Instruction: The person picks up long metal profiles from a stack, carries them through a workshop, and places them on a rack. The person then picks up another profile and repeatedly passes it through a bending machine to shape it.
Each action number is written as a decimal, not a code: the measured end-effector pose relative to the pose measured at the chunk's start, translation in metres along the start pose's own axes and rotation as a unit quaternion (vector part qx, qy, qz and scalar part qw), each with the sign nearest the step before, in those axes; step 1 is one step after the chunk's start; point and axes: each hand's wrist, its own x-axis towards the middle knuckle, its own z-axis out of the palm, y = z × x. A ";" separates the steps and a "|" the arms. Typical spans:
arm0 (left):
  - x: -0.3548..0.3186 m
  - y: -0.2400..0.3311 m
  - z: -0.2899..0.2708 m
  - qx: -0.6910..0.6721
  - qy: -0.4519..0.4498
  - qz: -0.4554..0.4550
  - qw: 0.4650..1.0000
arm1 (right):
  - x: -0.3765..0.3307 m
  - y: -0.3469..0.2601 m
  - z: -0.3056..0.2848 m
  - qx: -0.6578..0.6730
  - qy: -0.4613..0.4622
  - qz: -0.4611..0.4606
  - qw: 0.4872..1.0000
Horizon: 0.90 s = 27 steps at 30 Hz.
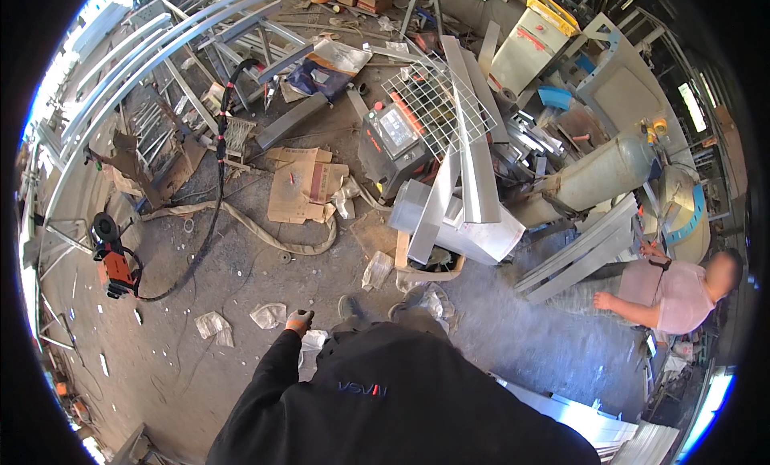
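My left hand [300, 321] shows at the end of a black sleeve [273, 367], held out to the left of my body. It seems to wear a grey and orange glove. Its fingers look curled together, and I see nothing in them. White plastic bags [268, 315] lie on the floor nearest to it, one of them just below the hand. My right hand does not show; my black jacket [433, 409] fills the lower middle. Both my shoes [347, 308] point forward on the floor.
Ahead stand a welding machine [395, 136], a wire grid [441, 104] and sheet-metal profiles [473, 168]. A gas cylinder [609, 172] leans at the right, near another person [670, 296]. A hose [233, 212], flattened cardboard [301, 186] and an orange-black device [118, 271] lie at the left.
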 end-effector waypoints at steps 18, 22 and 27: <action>-0.046 -0.013 -0.012 0.200 0.081 0.263 0.940 | 0.202 -0.243 0.017 -0.072 -0.217 -0.099 0.969; -0.088 -0.007 -0.042 -0.045 0.127 0.006 0.991 | 0.281 -0.325 0.033 0.093 -0.259 0.008 0.961; -0.153 0.008 -0.048 -0.205 0.251 -0.002 0.946 | 0.358 -0.432 0.045 0.036 -0.262 0.039 0.964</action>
